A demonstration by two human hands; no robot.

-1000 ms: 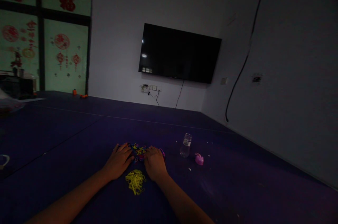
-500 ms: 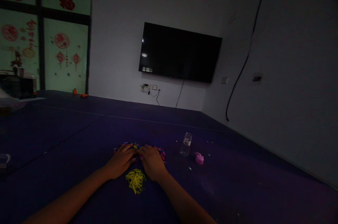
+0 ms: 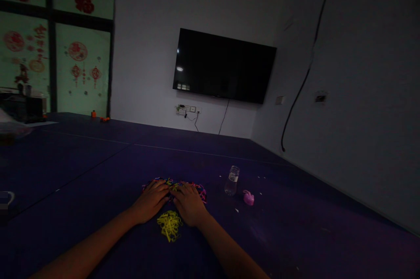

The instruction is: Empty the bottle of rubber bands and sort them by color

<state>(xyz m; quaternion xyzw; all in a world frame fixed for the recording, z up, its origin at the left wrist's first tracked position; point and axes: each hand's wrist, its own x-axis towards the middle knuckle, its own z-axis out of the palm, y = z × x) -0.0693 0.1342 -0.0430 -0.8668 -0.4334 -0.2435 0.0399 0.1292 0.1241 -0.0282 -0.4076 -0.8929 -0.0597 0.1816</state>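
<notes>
"What is the person touching?"

"The mixed bands [image 3: 202,192], a colourful spread well short of the desk's [image 3: 108,174] far edge. The yellow bands [image 3: 169,225] sit in a separate heap just this side of them, between the wrists."

"And the fingers?"

"On the left hand [image 3: 149,203] and right hand [image 3: 189,204] they reach forward, slightly spread, laid over the mixed bands. Neither hand looks clenched; whether a fingertip has hooked a loop, one cannot tell."

"How would such bands handle?"

"Light, soft and stretchy, most likely, and quick to tangle. A stray loop at the rim would be easiest to pinch; a clump would want scooping from both sides."

"What is the surface like?"

"Dark purple, smooth-looking, crossed by thin seams. Between the bands and the desk's right edge stands a clear bottle [image 3: 231,185], a pink cap [image 3: 248,198] lying near it and white scraps [image 3: 236,210] scattered about."

"And the room?"

"Dim. A black screen [image 3: 225,66] hangs on the pale wall [image 3: 144,73] above the far edge, and red decorations [image 3: 78,51] dot the glass panels [image 3: 82,104] towards the left."
</notes>
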